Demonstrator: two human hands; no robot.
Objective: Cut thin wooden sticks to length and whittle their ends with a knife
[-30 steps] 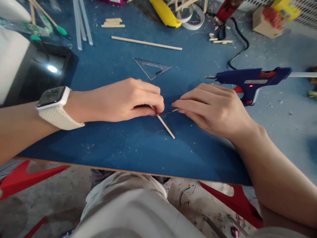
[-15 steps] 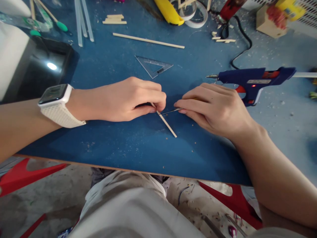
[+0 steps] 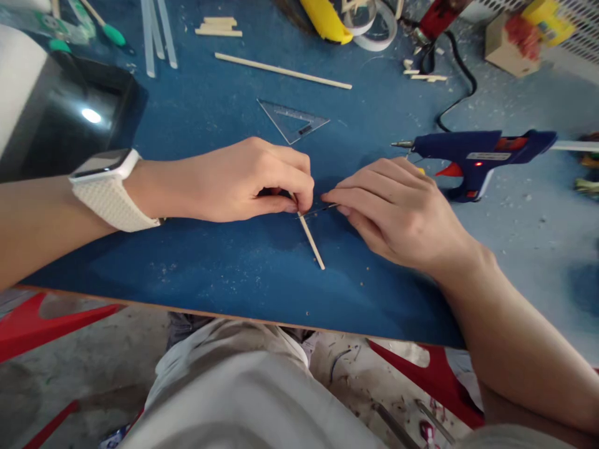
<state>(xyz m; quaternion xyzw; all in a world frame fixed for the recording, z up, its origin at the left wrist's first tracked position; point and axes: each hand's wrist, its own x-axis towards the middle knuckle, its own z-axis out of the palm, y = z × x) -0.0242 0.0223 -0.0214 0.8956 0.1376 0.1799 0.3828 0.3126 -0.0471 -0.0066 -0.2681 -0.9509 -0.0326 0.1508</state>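
Observation:
My left hand [image 3: 269, 181], with a watch on its wrist, pinches a short thin wooden stick [image 3: 312, 242] near its upper end. The stick's lower end points toward the table's front edge. My right hand [image 3: 395, 209] is closed around a utility knife, most of which the palm and fingers hide. Its thin blade [image 3: 322, 208] reaches left and meets the stick just below my left fingertips. A bit of yellow [image 3: 422, 171] shows behind the right knuckles. Beyond both hands lies a clear set square [image 3: 294, 130].
A blue glue gun [image 3: 463, 149] with a lit red light lies right of my right hand. A long wooden stick [image 3: 283, 72], short cut sticks [image 3: 219, 27] and glue sticks [image 3: 156, 34] lie farther back. A black device [image 3: 88, 125] sits at left.
The stick has turned, its lower end swinging left and toward the front edge. My right hand has shifted slightly left. The blade stays at the stick.

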